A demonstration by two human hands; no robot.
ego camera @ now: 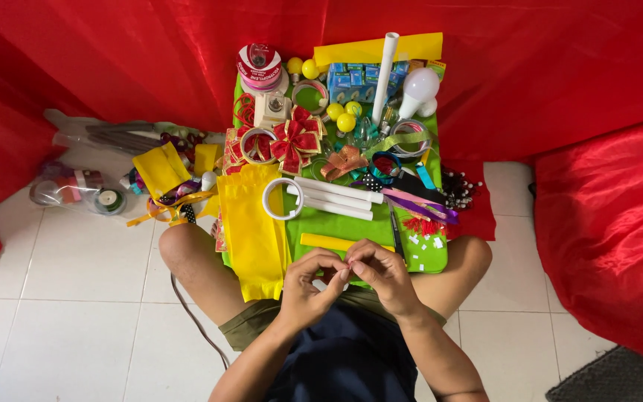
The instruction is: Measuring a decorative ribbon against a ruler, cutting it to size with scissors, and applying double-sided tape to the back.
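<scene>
Hands meet low in the middle of the view, just above the lap of a person sitting cross-legged on white floor tiles (pixel 76 260). The left hand (pixel 308 286) and right hand (pixel 381 274) are curled toward each other, fingertips nearly touching, pinching something very small between them at the near edge of a green board (pixel 336 223). What they grip is too small to make out; only a pale speck shows between the fingers, so each hand is pinched narrow on a tiny piece.

Just beyond the knuckles lies a flat yellow strip (pixel 336 242) on the board, close to both hands but not touched. Farther up lie three white tubes (pixel 336 199) side by side, with a roll of white tape (pixel 283 199) at their left end. A folded yellow cloth (pixel 253 231) hangs over the board's left edge, next to the left hand. To the right of the right hand, small white scraps (pixel 426 242) are scattered on the green surface, and a dark pen (pixel 396 231) lies just above that hand.

At the far half of the board sit a red and gold ribbon bow (pixel 295 141), small yellow balls (pixel 344 117), a white light bulb (pixel 420 88), an upright white tube (pixel 385 74) and a spool of ribbon (pixel 260 65). Red cloth (pixel 560 74) drapes behind and on both sides.
</scene>
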